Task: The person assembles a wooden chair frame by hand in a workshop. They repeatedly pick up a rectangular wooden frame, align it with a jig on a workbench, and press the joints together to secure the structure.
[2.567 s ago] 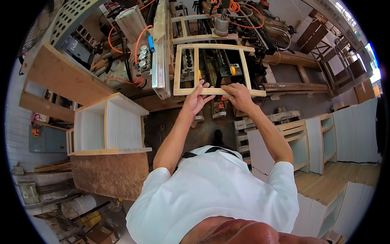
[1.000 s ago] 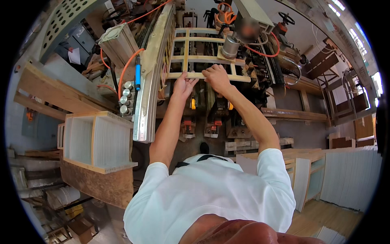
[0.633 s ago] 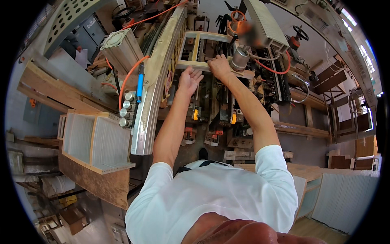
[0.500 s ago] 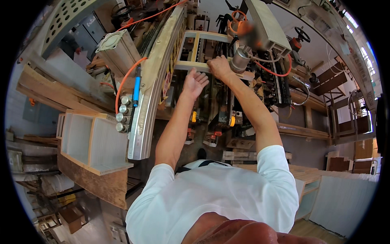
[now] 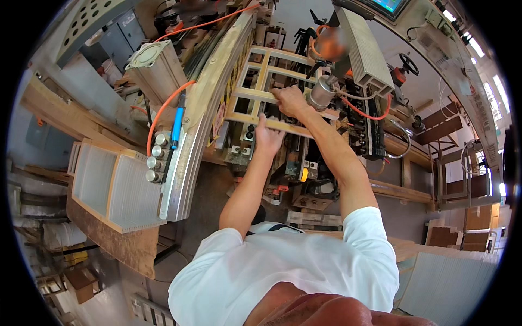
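A light wooden frame with several crossbars lies over the machine in front of me. My left hand grips its near rail, the thumb over the top and the fingers beneath. My right hand is closed at a middle crossbar farther off, its fingertips at the bar's right part; the undersides of those fingers are hidden. Just right of that hand stands a silver metal cylinder. Below the frame, the black and metal machine parts show through, with a yellow knob nearer to me.
A long metal beam runs along the left, carrying a blue tube, an orange hose and several round silver knobs. Stacked white panels with wooden edges stand at the left. A grey metal housing overhangs at the right.
The wooden frame has come nearer to me, showing more crossbars. My left hand, open below the rail before, has closed on it. The view has shifted slightly.
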The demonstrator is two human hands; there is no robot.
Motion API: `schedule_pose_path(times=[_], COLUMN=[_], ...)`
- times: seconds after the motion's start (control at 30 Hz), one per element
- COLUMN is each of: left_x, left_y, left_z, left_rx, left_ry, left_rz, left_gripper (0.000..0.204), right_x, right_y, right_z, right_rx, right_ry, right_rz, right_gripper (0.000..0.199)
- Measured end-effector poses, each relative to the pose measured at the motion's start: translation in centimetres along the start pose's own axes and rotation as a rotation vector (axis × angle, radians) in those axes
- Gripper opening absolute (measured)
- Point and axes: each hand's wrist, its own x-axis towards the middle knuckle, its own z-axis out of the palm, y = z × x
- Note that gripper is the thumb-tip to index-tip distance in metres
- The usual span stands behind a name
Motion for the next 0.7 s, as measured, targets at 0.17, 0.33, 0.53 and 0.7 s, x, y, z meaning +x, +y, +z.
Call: schedule_pose_path(times=[0.17, 0.33, 0.53, 0.7], left_x=[-9.2, -20.4, -31.3, -37.4], left_y=[-0.7, -0.9, 2.4, 5.1], left_z=[-3.5, -6.9, -11.1, -16.2], left_rx=[0.081, 0.043, 0.094, 0.124], left_ry=[0.021, -0.046, -0.030, -0.013], left_rz=[-0.069, -0.251, -0.310, -0.306], left_gripper=[0.032, 0.028, 0.035, 0.037], right_x=[0.4, 1.1, 1.9, 2.5], right_y=[-0.3, 0.4, -1.2, -1.8], right_z=[-0.4, 0.9, 0.8, 1.4], right_rx=[0.009, 0.005, -0.124, -0.015], right_ry=[-0.081, -0.131, -0.185, -0.213], right_rz=[0.030, 0.013, 0.083, 0.181], right_gripper=[0.015, 0.011, 0.024, 0.034])
